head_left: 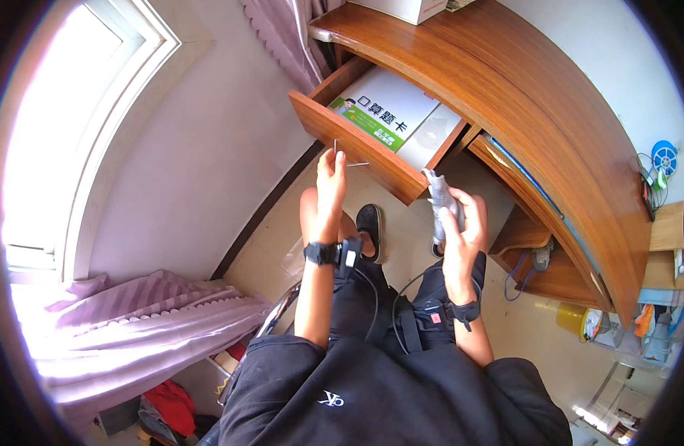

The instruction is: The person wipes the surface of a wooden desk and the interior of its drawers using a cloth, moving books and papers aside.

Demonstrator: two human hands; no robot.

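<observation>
In our right hand (pixel 463 230), partly closed, we hold a crumpled grey cloth (pixel 442 202) between the thumb and fingers. The cloth sticks up past the fingertips, along the left side of the hand, its far end just beside the right near corner of an open wooden drawer (pixel 394 178). Our left hand (pixel 329 182) is at the middle of the drawer front, its fingers closed on a thin metal handle (pixel 359 164); they hide the part between its two ends. The cloth lies well to the right of this hand.

Inside the drawer, beyond both hands, we see a white and green booklet (pixel 386 108) lying flat, with a pale sheet (pixel 431 134) to its right. The drawer juts toward us from beneath the brown bench (pixel 550 111), whose far left part carries a white box (pixel 409 7).
</observation>
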